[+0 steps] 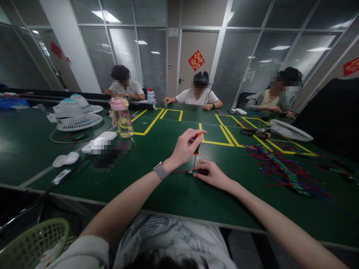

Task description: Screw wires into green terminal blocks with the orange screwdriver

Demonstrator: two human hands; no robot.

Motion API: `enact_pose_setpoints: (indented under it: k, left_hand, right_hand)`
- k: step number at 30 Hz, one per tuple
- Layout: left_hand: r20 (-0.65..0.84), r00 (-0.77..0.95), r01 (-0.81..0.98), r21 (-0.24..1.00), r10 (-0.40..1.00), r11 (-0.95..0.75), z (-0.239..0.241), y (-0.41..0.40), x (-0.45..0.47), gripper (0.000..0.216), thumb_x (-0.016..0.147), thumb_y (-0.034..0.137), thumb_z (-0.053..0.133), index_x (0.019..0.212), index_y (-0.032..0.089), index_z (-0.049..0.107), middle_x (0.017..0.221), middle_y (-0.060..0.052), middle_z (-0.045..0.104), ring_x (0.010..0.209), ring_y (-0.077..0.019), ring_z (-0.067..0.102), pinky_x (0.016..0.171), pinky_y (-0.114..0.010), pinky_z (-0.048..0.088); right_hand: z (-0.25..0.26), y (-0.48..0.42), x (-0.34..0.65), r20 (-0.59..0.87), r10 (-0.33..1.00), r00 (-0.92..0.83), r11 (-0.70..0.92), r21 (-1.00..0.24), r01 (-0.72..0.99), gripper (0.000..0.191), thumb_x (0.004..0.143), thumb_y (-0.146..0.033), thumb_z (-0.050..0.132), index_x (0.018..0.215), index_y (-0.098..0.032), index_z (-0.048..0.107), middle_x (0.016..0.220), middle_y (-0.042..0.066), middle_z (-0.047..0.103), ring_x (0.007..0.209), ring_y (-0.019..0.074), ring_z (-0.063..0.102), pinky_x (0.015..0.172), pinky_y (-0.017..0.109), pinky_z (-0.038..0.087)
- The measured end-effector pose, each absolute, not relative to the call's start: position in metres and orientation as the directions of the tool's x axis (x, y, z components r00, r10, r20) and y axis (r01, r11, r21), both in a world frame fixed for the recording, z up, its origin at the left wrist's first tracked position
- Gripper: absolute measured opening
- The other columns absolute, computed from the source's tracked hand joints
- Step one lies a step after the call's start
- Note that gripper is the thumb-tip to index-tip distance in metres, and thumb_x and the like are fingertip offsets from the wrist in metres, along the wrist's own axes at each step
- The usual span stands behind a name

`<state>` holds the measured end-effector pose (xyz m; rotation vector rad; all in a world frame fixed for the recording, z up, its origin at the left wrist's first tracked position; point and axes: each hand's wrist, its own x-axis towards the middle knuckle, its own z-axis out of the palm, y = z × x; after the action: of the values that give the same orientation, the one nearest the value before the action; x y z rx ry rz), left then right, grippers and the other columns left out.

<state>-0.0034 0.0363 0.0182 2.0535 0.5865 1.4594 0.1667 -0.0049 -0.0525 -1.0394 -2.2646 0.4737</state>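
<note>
My left hand (pixel 185 146) is closed round the red-and-black handle of a small screwdriver (pixel 196 151), held upright with its tip down on a small green circuit board (pixel 191 172). A red wire runs left from the board along the green table (pixel 174 194). My right hand (pixel 212 173) presses down on the board's right end, fingers pinched on it. A watch with a grey band sits on my left wrist.
A heap of boards with red and blue wires (pixel 283 168) lies to the right. White fan parts (pixel 77 116), a pink-capped bottle (pixel 122 117) and small white pieces lie to the left. Three people sit at the far side. A green basket (pixel 33 243) stands at lower left.
</note>
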Motion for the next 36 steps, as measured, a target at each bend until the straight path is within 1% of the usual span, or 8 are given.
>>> enact_pose_setpoints:
  k: [6,12,15,19,22,27,32,36]
  left_hand:
    - [0.691,0.36,-0.113,0.7,0.627,-0.705,0.019,0.029,0.0,0.029,0.097,0.025,0.047,0.119,0.018,0.064,0.109,-0.009,0.068,0.088,-0.0155,0.069,0.075,-0.026,0.055]
    - [0.781,0.29,0.055,0.563,0.553,-0.825,0.024,0.021,0.001,0.017,0.084,0.026,0.068,0.099,0.019,0.072,0.087,-0.003,0.062,0.077,-0.0128,0.061,0.07,-0.024,0.053]
    - [0.809,0.272,0.11,0.512,0.522,-0.852,0.023,0.021,-0.002,0.017,0.088,0.027,0.063,0.1,0.02,0.073,0.088,-0.004,0.06,0.081,-0.0137,0.06,0.075,-0.026,0.053]
    - [0.746,0.339,-0.052,0.623,0.573,-0.78,0.021,0.025,-0.008,0.031,0.097,0.022,0.044,0.119,0.021,0.065,0.112,-0.009,0.065,0.096,-0.0165,0.065,0.082,-0.029,0.054]
    - [0.678,0.365,-0.151,0.72,0.639,-0.677,0.02,0.03,-0.012,0.028,0.094,0.024,0.052,0.117,0.018,0.066,0.104,-0.009,0.068,0.087,-0.0159,0.068,0.078,-0.028,0.056]
    - [0.702,0.256,-0.06,0.698,0.664,-0.714,0.019,0.034,-0.015,0.017,0.083,0.027,0.068,0.097,0.018,0.073,0.096,-0.005,0.063,0.082,-0.0128,0.062,0.068,-0.021,0.053]
    - [0.669,0.305,-0.169,0.738,0.678,-0.653,0.015,0.03,-0.008,0.032,0.096,0.026,0.047,0.123,0.019,0.063,0.111,-0.009,0.065,0.089,-0.0141,0.065,0.075,-0.027,0.056]
    - [0.66,0.319,-0.173,0.746,0.68,-0.643,0.014,0.025,-0.007,0.031,0.092,0.026,0.055,0.121,0.017,0.063,0.104,-0.008,0.068,0.085,-0.0148,0.066,0.074,-0.027,0.057]
  right_hand:
    - [-0.055,-0.004,0.166,0.383,0.772,-0.507,0.63,-0.56,0.538,0.01,0.084,-0.024,0.067,0.089,-0.018,0.074,0.085,0.005,0.066,0.076,0.0175,0.062,0.071,0.03,0.051]
    - [-0.059,-0.003,0.164,0.398,0.784,-0.476,0.617,-0.58,0.531,0.01,0.082,-0.02,0.068,0.089,-0.017,0.074,0.084,0.005,0.065,0.075,0.0177,0.062,0.072,0.031,0.051]
    - [-0.06,-0.003,0.163,0.399,0.784,-0.475,0.618,-0.574,0.537,0.011,0.081,-0.019,0.067,0.09,-0.018,0.074,0.083,0.004,0.065,0.073,0.0167,0.062,0.068,0.029,0.05]
    - [-0.059,-0.003,0.163,0.404,0.776,-0.485,0.629,-0.559,0.54,0.011,0.081,-0.018,0.067,0.089,-0.017,0.074,0.082,0.004,0.064,0.07,0.0156,0.06,0.065,0.028,0.048]
    - [-0.059,-0.003,0.163,0.402,0.774,-0.489,0.63,-0.56,0.538,0.011,0.081,-0.018,0.067,0.089,-0.018,0.074,0.081,0.004,0.064,0.071,0.0155,0.06,0.065,0.027,0.048]
    - [-0.058,-0.003,0.163,0.392,0.781,-0.486,0.621,-0.573,0.535,0.012,0.081,-0.019,0.066,0.09,-0.017,0.075,0.082,0.004,0.063,0.072,0.016,0.06,0.065,0.027,0.048]
    - [-0.057,-0.003,0.164,0.382,0.779,-0.498,0.623,-0.558,0.548,0.012,0.083,-0.022,0.066,0.09,-0.018,0.075,0.082,0.004,0.062,0.071,0.0157,0.059,0.064,0.027,0.047]
    - [-0.057,-0.003,0.163,0.375,0.784,-0.494,0.617,-0.55,0.562,0.012,0.083,-0.021,0.066,0.09,-0.017,0.075,0.082,0.004,0.063,0.071,0.0158,0.059,0.065,0.027,0.047]
